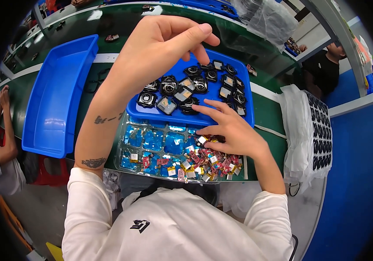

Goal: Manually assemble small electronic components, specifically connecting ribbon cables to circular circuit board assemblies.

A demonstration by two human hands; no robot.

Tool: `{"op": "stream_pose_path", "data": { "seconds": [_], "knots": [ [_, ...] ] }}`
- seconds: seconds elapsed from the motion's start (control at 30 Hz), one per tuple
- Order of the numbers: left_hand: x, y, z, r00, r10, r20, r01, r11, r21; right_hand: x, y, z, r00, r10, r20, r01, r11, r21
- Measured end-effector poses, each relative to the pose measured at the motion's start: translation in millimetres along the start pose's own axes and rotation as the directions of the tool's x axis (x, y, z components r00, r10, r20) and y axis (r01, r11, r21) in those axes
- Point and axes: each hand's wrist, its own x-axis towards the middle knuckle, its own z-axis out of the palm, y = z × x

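My left hand [169, 43] is raised over the far left part of a blue tray [186, 120]. Its fingers are loosely bent and apart, and no object shows in them. Black watch cases [169, 85] lie in that tray, some showing a round sensor face, others a pale inner side. My right hand [234, 130] reaches in from the right, its outer fingers spread over the tray's near edge. Between its thumb and index finger is a small battery part [202, 139], silver and yellow. Below lies a heap of red circuit boards with small batteries [212, 163].
The heap lies on a clear compartmented tray [119, 158] with blue film. A long blue bin [47, 113] stands to the left. Racked black parts [321, 130] stand at the right beside white sheeting. Another person's arm [5, 108] is at far left; a seated person [325, 69] is at right.
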Motion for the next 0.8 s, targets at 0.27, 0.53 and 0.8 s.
{"op": "stream_pose_path", "data": {
  "seconds": [0.27, 0.53, 0.8],
  "knots": [
    [-5.2, 4.8, 7.2, 0.988, -0.018, 0.151, 0.030, 0.997, -0.078, -6.2, 0.4, -8.7, 0.962, 0.002, -0.272, 0.048, 0.984, 0.174],
    [-6.9, 7.1, 10.3, 0.953, -0.012, 0.302, -0.003, 0.999, 0.049, 6.5, -1.7, -29.8, 0.874, 0.416, -0.252, -0.031, 0.565, 0.825],
    [-7.8, 12.1, 14.9, 0.975, -0.092, 0.202, 0.093, 0.996, 0.004, 34.0, -9.3, -63.4, 0.799, 0.425, -0.426, 0.172, 0.517, 0.839]
  ]
}}
